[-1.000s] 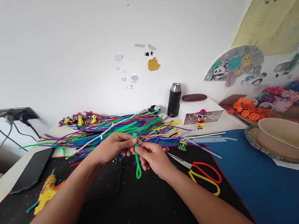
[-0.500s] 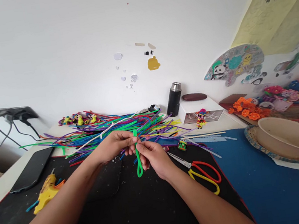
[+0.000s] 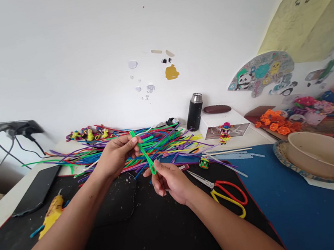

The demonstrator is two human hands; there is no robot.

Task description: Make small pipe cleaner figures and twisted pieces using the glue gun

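Note:
A green pipe cleaner [image 3: 144, 151], doubled over with a loop at its lower end, slants between my hands above the black mat. My left hand [image 3: 122, 149] pinches its upper end between thumb and fingers. At the loop, my right hand [image 3: 171, 179] has its thumb and forefinger on either side, lightly closed, with the other fingers curled below. Behind them spreads a pile of coloured pipe cleaners [image 3: 95, 156]. Scissors [image 3: 226, 192] with red and yellow handles lie right of my right hand. A small green and black figure [image 3: 203, 162] sits beyond them.
On the left are a yellow glue gun [image 3: 50, 217], partly behind my forearm, and a black phone [image 3: 37, 191]. A black flask [image 3: 194, 112] stands by a white box [image 3: 209, 122] at the wall. A beige basin [image 3: 325, 154] stands on the right.
My left hand has moved up and left with the pipe cleaner's upper end, which now slants. The right hand has slid down to the loop, its grip looser.

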